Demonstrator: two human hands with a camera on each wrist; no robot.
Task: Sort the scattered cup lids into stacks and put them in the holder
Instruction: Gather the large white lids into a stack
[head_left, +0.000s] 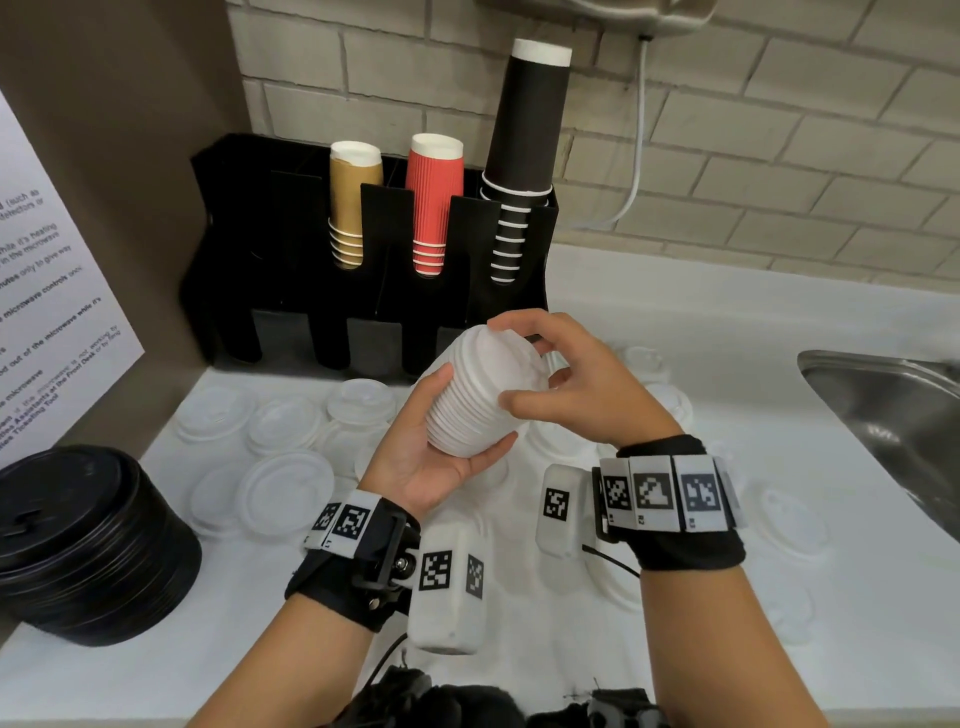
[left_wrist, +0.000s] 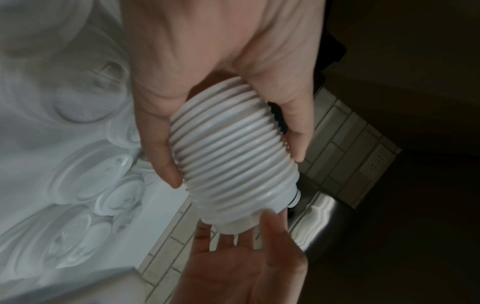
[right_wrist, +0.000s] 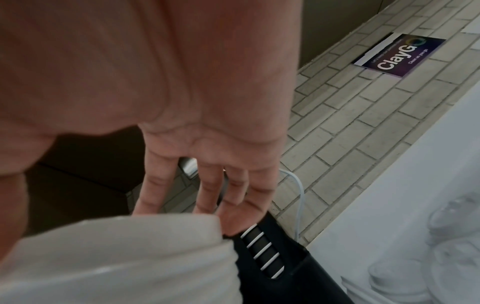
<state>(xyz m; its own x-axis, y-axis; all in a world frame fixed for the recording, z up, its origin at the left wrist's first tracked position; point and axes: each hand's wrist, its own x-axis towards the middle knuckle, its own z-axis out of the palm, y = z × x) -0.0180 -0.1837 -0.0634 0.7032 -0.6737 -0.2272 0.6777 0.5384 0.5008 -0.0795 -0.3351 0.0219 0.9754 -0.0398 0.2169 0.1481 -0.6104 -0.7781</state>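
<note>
A tilted stack of white cup lids (head_left: 478, 410) is held above the counter, in front of the black holder (head_left: 291, 249). My left hand (head_left: 475, 415) grips its side from below, thumb on the left, fingers curled under; the left wrist view shows the left hand (left_wrist: 235, 168) wrapped round the ribbed stack (left_wrist: 228, 144). My right hand (head_left: 501, 364) spans the stack's top end, index finger on the far rim and thumb on the near side. In the right wrist view its fingers (right_wrist: 207, 195) reach over the top lid (right_wrist: 116, 263). Several clear lids (head_left: 285, 488) lie scattered on the white counter.
The holder's upper slots carry gold cups (head_left: 353, 208), red cups (head_left: 434, 208) and black cups (head_left: 519, 156); its lower slots look dark. A tall stack of black lids (head_left: 88, 545) stands at the near left. A steel sink (head_left: 893, 415) is on the right. More lids (head_left: 795, 519) lie near it.
</note>
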